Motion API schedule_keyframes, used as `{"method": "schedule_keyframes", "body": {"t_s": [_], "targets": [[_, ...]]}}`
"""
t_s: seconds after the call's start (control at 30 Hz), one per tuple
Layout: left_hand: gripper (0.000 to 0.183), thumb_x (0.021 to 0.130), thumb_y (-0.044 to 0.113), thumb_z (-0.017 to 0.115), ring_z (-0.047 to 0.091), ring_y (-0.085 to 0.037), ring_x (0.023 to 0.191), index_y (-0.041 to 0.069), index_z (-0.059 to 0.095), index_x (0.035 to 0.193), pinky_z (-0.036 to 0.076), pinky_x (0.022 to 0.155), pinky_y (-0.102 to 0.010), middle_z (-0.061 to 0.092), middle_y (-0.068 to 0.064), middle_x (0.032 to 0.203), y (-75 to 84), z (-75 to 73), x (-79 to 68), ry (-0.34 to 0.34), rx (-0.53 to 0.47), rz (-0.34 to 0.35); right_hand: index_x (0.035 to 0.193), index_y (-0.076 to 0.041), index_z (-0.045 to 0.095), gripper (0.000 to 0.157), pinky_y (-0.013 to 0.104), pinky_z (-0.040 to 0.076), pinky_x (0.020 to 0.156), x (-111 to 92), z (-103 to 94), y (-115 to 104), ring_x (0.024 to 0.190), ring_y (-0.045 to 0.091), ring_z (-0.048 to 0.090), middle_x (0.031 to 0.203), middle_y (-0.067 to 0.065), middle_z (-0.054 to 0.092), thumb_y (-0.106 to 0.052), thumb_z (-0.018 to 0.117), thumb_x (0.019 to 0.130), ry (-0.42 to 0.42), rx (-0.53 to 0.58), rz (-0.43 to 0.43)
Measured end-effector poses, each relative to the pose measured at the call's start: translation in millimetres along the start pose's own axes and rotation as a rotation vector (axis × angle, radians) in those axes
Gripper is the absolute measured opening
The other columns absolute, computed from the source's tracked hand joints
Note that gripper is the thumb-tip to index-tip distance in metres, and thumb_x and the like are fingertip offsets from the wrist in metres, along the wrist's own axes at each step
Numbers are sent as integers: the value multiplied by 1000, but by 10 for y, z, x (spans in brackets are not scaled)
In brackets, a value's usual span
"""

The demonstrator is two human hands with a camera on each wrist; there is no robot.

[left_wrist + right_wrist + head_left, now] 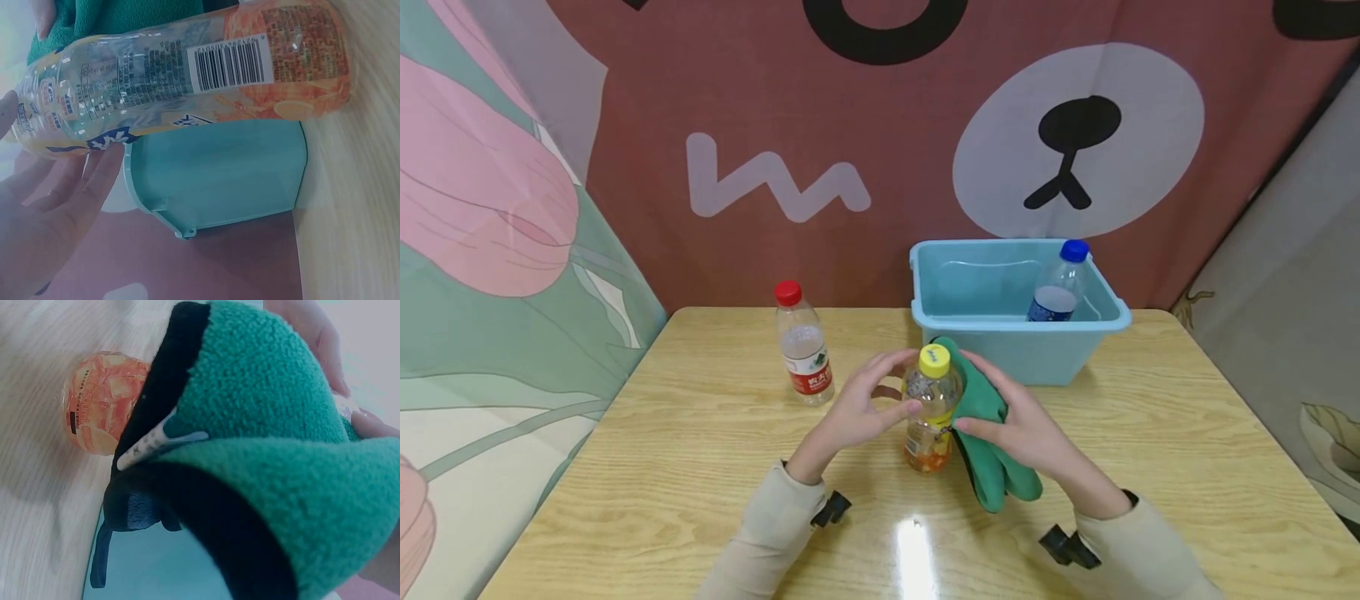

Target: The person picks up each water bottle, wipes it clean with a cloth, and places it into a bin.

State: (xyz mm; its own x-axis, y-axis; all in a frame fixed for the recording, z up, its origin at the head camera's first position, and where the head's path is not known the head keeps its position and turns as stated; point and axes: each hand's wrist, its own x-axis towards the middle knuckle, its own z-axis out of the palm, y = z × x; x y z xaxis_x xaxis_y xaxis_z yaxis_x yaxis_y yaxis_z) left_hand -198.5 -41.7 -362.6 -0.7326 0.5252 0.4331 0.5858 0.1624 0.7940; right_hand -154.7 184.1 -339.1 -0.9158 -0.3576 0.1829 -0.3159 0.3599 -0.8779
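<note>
Upright between both hands is a clear bottle (932, 396) with a yellow cap and an orange-patterned label; whether its base touches the table I cannot tell. My left hand (868, 400) curls round its upper part, thumb in front and fingers behind. In the left wrist view the bottle (231, 65) shows its barcode side. My right hand (1026, 425) grips a green fuzzy cloth (981, 400) against the bottle's right side. The cloth (269, 375) has black edging and a white tag, and hides part of the bottle in the right wrist view.
A light blue bin (1015, 350) stands behind the hands, holding a blue-capped bottle (1060, 287). To the left, a red-capped water bottle (805, 358) stands on the wooden table (685, 475). A patterned curtain (760, 242) hangs along the back.
</note>
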Motion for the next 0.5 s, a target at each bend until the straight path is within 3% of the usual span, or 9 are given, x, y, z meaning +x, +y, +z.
{"method": "schedule_keyframes", "body": {"t_s": [0.17, 0.5], "targets": [[55, 81, 6, 68, 51, -28, 105, 2, 45, 130, 53, 77, -34, 50, -14, 120, 11, 12, -6, 12, 1, 3, 144, -23, 27, 77, 56, 34, 96, 8, 4, -7, 124, 33, 37, 143, 12, 32, -19, 70, 81, -2, -8, -6], [54, 81, 8, 69, 52, -27, 105, 3, 46, 130, 52, 76, -26, 52, -13, 119, 81, 56, -29, 54, 6, -12, 138, -15, 36, 73, 48, 45, 86, 49, 40, 7, 110, 29, 51, 131, 13, 46, -21, 74, 76, 39, -142, -55]]}}
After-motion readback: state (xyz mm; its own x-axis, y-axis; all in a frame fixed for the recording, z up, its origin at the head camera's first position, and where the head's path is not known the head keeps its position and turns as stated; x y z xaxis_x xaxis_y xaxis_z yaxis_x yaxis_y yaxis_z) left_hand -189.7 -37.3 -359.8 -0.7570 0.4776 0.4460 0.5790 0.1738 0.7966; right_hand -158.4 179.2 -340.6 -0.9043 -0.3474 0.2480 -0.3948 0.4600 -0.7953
